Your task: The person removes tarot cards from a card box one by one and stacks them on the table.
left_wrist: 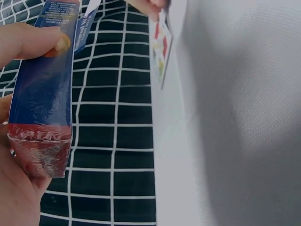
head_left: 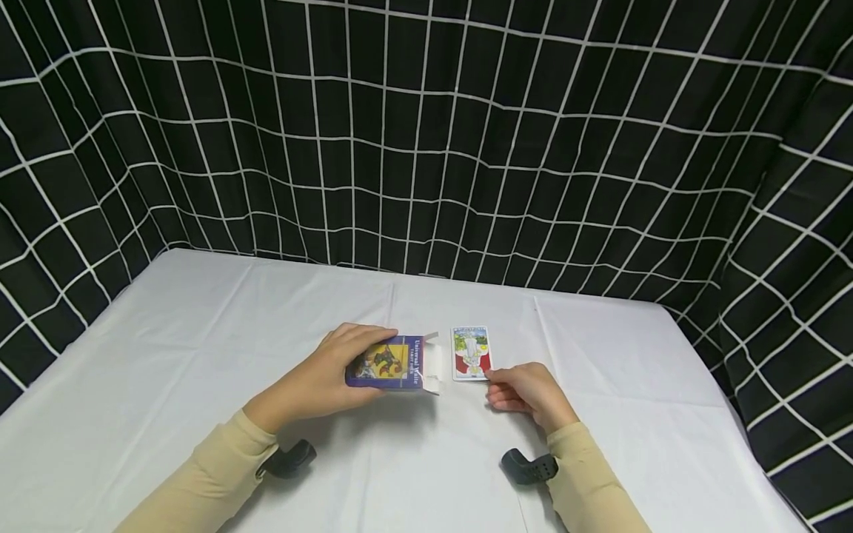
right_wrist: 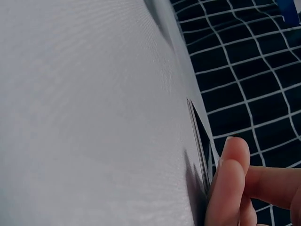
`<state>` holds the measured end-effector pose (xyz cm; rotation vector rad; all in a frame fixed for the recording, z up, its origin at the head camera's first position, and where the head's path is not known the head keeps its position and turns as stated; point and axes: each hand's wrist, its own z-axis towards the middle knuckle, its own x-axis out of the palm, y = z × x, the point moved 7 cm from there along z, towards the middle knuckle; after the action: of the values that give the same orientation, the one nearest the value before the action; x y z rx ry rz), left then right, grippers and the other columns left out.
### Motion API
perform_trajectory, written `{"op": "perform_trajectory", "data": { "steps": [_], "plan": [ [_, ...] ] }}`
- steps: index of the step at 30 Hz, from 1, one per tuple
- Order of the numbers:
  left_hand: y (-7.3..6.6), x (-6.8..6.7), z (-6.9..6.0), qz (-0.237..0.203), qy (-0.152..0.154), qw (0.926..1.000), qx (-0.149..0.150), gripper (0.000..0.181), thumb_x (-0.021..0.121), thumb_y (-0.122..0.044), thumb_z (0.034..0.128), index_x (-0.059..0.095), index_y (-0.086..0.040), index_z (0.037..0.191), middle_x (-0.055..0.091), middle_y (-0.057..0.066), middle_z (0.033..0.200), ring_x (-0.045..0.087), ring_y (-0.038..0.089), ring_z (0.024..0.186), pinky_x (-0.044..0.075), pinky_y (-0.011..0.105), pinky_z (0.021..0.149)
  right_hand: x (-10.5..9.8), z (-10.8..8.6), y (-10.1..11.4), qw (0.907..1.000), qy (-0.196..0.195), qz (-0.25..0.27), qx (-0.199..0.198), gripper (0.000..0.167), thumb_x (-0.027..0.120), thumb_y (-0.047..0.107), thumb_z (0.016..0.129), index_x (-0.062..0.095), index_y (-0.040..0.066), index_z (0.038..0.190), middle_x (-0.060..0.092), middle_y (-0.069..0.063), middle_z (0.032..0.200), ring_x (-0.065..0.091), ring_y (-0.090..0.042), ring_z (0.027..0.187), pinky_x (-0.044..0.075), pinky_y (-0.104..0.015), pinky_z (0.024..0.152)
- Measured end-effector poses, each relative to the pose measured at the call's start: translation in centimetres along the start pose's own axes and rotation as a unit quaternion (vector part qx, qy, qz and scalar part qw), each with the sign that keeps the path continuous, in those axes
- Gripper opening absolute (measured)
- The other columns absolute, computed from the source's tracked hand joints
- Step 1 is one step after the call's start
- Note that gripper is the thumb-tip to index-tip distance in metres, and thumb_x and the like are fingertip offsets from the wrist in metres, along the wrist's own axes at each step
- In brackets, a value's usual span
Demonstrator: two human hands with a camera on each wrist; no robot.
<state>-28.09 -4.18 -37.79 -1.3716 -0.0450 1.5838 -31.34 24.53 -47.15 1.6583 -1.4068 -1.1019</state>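
Observation:
My left hand (head_left: pixel 325 376) grips a purple-blue tarot card box (head_left: pixel 383 364) from its left side, thumb and fingers on opposite edges. The box's flaps stand open at its right end. In the left wrist view, the box (left_wrist: pixel 42 94) is held above the white cloth, with clear wrap at its lower end. My right hand (head_left: pixel 529 391) pinches the lower right corner of a picture card (head_left: pixel 470 352) just right of the box. Seen edge-on in the right wrist view, a few thin cards (right_wrist: pixel 198 141) lie together near the cloth, the top one tilted up.
A white cloth (head_left: pixel 426 459) covers the table. Black curtains with a white grid (head_left: pixel 426 148) enclose the back and sides. Dark wrist-worn devices (head_left: pixel 293 459) sit on both sleeves.

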Motion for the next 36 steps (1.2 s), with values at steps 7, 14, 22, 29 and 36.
{"op": "perform_trajectory", "data": {
  "steps": [7,14,22,29,36],
  "plan": [
    [0.05,-0.03,0.08,0.002,0.001,1.0000,-0.002,0.075,0.082,-0.019,0.0767,0.051,-0.015,0.145,0.056,0.005,0.144,0.047,0.024,0.130,0.039,0.050,0.108,0.16,0.17,0.16,0.9993,-0.011,-0.034,-0.008,0.011,0.063,0.008,0.090,0.057,-0.001,0.085,0.061,0.003,0.054,0.058,-0.002,0.046,0.053,-0.018,0.049],
    [0.18,-0.01,0.16,0.000,0.005,1.0000,-0.008,0.076,0.082,-0.021,0.0767,0.050,-0.016,0.145,0.055,0.003,0.145,0.046,0.023,0.131,0.038,0.050,0.110,0.27,0.42,0.39,0.9971,-0.010,-0.075,-0.013,0.015,0.060,0.008,0.091,0.059,-0.001,0.078,0.059,0.003,0.051,0.057,-0.002,0.043,0.052,-0.018,0.046],
    [0.13,-0.07,0.16,0.004,-0.001,1.0000,-0.002,0.075,0.082,-0.022,0.0767,0.051,-0.016,0.144,0.056,0.003,0.144,0.047,0.023,0.130,0.039,0.049,0.109,0.41,0.53,0.48,0.9962,-0.009,-0.086,-0.015,0.018,0.060,0.007,0.091,0.058,0.000,0.075,0.059,0.003,0.050,0.056,-0.002,0.041,0.051,-0.017,0.045],
    [-0.05,-0.01,0.13,-0.003,0.005,1.0000,-0.005,0.074,0.082,-0.021,0.0766,0.052,-0.014,0.144,0.056,0.005,0.144,0.047,0.024,0.130,0.040,0.050,0.108,0.16,0.35,0.04,0.9986,-0.010,-0.051,-0.011,0.014,0.063,0.007,0.091,0.058,-0.002,0.082,0.061,0.003,0.053,0.058,-0.002,0.045,0.052,-0.017,0.048],
    [0.16,-0.04,0.26,0.003,-0.001,1.0000,-0.004,0.072,0.081,-0.020,0.0776,0.052,-0.014,0.144,0.057,0.004,0.143,0.047,0.024,0.129,0.039,0.050,0.108,-0.32,-0.05,0.66,0.9991,-0.005,-0.038,-0.017,0.015,0.065,0.010,0.091,0.058,-0.003,0.088,0.062,0.003,0.055,0.059,-0.002,0.047,0.053,-0.017,0.051]
  ]
}}
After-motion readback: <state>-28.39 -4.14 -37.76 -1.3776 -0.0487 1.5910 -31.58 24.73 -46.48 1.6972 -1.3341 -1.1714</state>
